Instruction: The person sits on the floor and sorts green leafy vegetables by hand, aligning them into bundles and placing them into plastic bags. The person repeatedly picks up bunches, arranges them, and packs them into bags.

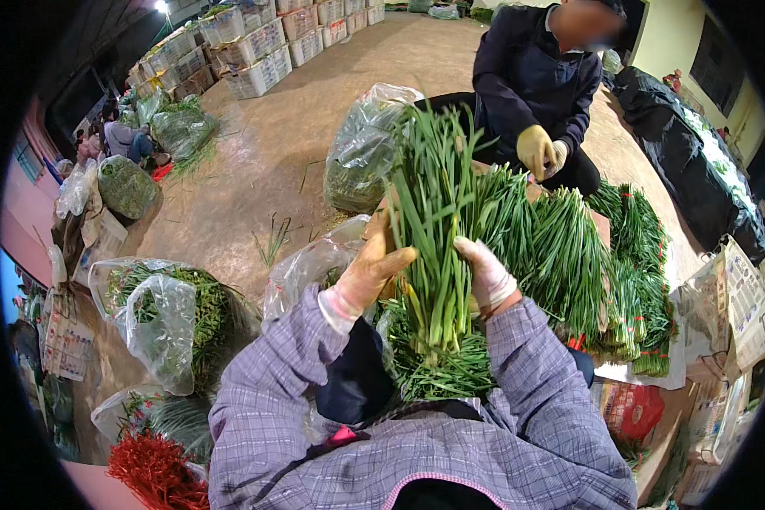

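Note:
My left hand (371, 264), in a yellowish stained glove, grips the left side of a loose bunch of long flat green leaves (437, 185), which look like garlic chives. From the other side my right hand (489, 271), in a pale glove, holds the same bunch, its thumb against the stalks. The bunch stands nearly upright, pale stalk ends down and leaf tips away from me. My fingers behind it are mostly hidden. Below, a pile of loose greens (443, 376) lies by my lap. To the right, sorted bundles of greens (567, 255) lie side by side.
A person (535, 95) in gloves sits across from me. Red-banded bundles (641, 255) lie at right. Plastic bags of greens (166, 319) and red ties (156, 472) are at left. Stacked crates (255, 57) stand at the back; a black sheet (663, 140) covers something at right.

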Demonstrator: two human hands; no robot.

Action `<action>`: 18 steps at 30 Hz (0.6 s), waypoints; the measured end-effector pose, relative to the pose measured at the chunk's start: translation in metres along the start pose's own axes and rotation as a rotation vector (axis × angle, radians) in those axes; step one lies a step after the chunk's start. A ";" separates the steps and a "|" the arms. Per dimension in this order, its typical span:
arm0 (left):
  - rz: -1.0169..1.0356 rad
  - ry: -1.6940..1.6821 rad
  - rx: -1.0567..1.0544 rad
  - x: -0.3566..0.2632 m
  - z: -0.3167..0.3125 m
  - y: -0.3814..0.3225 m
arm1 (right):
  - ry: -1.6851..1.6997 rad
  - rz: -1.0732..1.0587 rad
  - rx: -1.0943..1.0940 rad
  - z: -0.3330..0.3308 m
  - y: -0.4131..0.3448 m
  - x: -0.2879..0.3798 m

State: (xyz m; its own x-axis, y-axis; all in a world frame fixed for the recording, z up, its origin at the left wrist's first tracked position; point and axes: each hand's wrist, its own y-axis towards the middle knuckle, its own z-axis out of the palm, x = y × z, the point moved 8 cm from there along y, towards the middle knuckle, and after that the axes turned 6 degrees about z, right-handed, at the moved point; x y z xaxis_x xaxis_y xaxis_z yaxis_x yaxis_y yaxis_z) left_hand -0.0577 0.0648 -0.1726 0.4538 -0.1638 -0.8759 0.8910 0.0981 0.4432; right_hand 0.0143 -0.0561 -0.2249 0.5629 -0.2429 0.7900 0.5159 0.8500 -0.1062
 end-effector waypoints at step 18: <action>0.110 0.102 0.215 0.144 -0.063 0.163 | -0.737 -0.224 0.046 -0.051 0.150 0.099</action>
State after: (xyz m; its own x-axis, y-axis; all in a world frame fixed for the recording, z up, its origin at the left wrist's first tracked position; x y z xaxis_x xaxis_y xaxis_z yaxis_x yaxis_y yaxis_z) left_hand 0.1524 0.1188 -0.2384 0.5538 -0.0630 -0.8303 0.8238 -0.1033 0.5573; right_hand 0.1805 0.0234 -0.1937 -0.1357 -0.0511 0.9894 0.5304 0.8398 0.1161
